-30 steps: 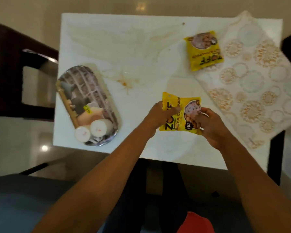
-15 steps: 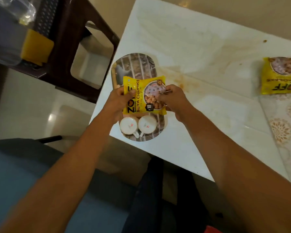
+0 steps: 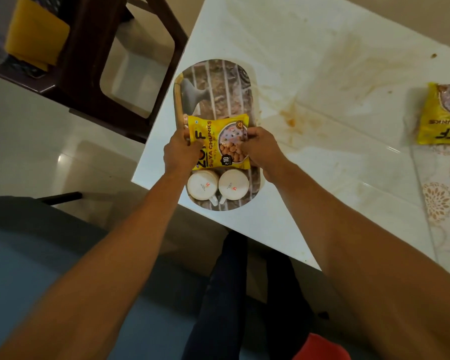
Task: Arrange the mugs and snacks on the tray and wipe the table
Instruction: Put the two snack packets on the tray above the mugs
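Observation:
A yellow soya chunks packet (image 3: 220, 144) is held over the middle of the oval patterned tray (image 3: 218, 81) at the table's left corner. My left hand (image 3: 181, 152) grips its left edge and my right hand (image 3: 261, 149) grips its right edge. Two white mugs (image 3: 202, 187) (image 3: 233, 184) stand side by side at the tray's near end, just below the packet. A second yellow packet (image 3: 442, 118) lies on the table at the far right.
The white table (image 3: 309, 61) shows orange-brown stains (image 3: 291, 120) beside the tray. A patterned cloth (image 3: 447, 198) lies at the right edge. A dark chair (image 3: 130, 55) stands left of the table, with a yellow object (image 3: 34, 40) beyond it.
Both hands have carried the packet from the middle of the table leftward to over the tray. The view has swung left with them.

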